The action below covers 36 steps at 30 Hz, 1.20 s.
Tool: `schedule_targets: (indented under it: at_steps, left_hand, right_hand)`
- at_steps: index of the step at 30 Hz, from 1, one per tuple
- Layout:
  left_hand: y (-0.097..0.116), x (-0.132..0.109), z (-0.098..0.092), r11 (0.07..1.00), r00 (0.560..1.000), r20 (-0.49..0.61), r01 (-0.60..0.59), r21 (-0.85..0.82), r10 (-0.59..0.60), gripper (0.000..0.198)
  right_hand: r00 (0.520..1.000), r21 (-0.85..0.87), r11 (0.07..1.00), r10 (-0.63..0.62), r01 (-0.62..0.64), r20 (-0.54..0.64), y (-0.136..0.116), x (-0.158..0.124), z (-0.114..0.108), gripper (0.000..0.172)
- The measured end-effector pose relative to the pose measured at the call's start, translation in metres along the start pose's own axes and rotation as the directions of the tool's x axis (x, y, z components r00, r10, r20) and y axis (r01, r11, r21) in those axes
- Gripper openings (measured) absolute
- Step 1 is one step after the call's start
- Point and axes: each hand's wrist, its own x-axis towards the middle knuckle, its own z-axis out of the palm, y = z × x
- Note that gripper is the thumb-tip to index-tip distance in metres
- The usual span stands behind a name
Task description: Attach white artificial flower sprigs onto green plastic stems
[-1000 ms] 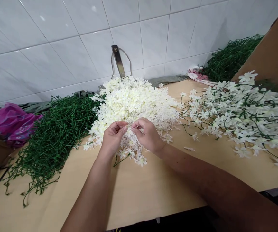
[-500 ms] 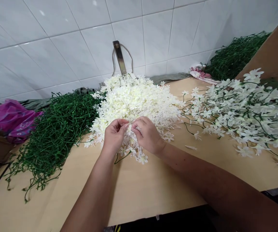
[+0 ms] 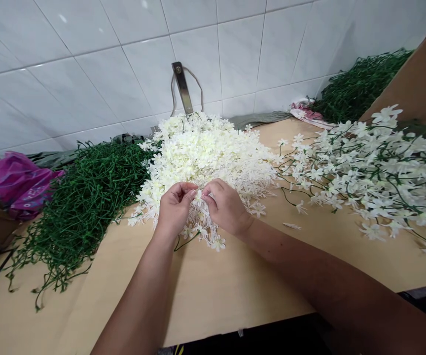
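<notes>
White blossoms (image 3: 205, 153) lie heaped in the middle of the table (image 3: 213, 291), near the tiled wall (image 3: 242, 64). At the far left I see a crumpled purple bag (image 3: 18, 180), and beside it a big tangle of green stems (image 3: 90, 192) with no white on them that I can make out; that share looks untouched.

Next, just in front of the heap, is the left hand (image 3: 174, 204), thumb and forefinger pinched together at one small flower (image 3: 198, 198). The right hand (image 3: 228, 207) meets it from the other side, fingers curled and thumb pressed in, pinching at the same flower; just which part each grips is too small for me to tell. This piece seems midway, not yet done.

To the right of the hands a thin white sliver (image 3: 291, 226) lies alone on the table, and past it spreads a bundle of stemmed flowers (image 3: 368, 167), white heads on green stalks. I take those to be the finished share: a fair amount, though plenty of loose blossoms and bare green remain. Behind them, by a cardboard panel (image 3: 425, 93), sits another green heap (image 3: 361, 84), apparently also waiting its turn.
</notes>
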Motion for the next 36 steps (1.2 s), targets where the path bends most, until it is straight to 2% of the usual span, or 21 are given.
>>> schedule_targets:
  at_steps: [5,7,10,13,15,18,22,26,28,36]
  left_hand:
    - [0.000,-0.001,0.003,1.000,1.000,0.015,0.003,-0.007,-0.003,0.010]
    - [0.002,-0.002,0.004,1.000,1.000,0.028,0.010,-0.017,-0.010,0.009]
    - [0.005,-0.004,0.005,0.997,0.999,0.038,0.041,-0.061,-0.038,0.011]
    - [0.007,-0.005,0.004,0.991,0.996,0.061,0.079,-0.110,-0.072,0.015]
    - [0.008,-0.005,0.003,0.986,0.994,0.070,0.092,-0.136,-0.083,0.017]
    - [0.008,-0.004,-0.001,0.981,0.996,0.053,0.083,-0.173,-0.075,0.018]
    - [0.007,-0.003,-0.003,0.983,0.994,0.049,0.101,-0.154,-0.095,0.018]
    - [0.007,-0.004,-0.001,0.974,0.975,0.157,0.181,-0.138,-0.159,0.021]
    - [0.007,-0.005,0.000,0.974,0.975,0.158,0.179,-0.139,-0.157,0.021]
    - [0.003,-0.005,-0.001,0.983,0.988,0.113,0.120,-0.138,-0.105,0.016]
  right_hand:
    - [0.998,-0.185,0.982,-0.038,0.048,0.056,-0.008,0.000,-0.003,0.014]
    - [0.998,-0.205,0.977,-0.041,0.052,0.056,-0.008,0.000,-0.002,0.015]
    - [1.000,-0.055,0.998,-0.017,0.018,0.017,-0.003,0.000,0.000,0.010]
    - [0.996,0.201,0.975,0.092,-0.093,0.014,0.004,0.001,0.004,0.004]
    - [0.983,0.377,0.908,0.164,-0.185,0.087,0.008,0.002,0.007,0.004]
    - [0.952,0.584,0.752,0.239,-0.306,0.190,0.011,0.004,0.010,0.006]
    - [0.905,0.734,0.543,0.346,-0.409,0.248,0.010,0.008,0.007,0.007]
    - [0.879,0.830,0.351,0.369,-0.433,0.302,0.011,0.011,0.003,0.010]
    - [0.876,0.854,0.293,0.365,-0.431,0.316,0.012,0.011,0.003,0.013]
    - [0.870,0.891,0.156,0.340,-0.426,0.357,0.009,0.009,0.007,0.033]
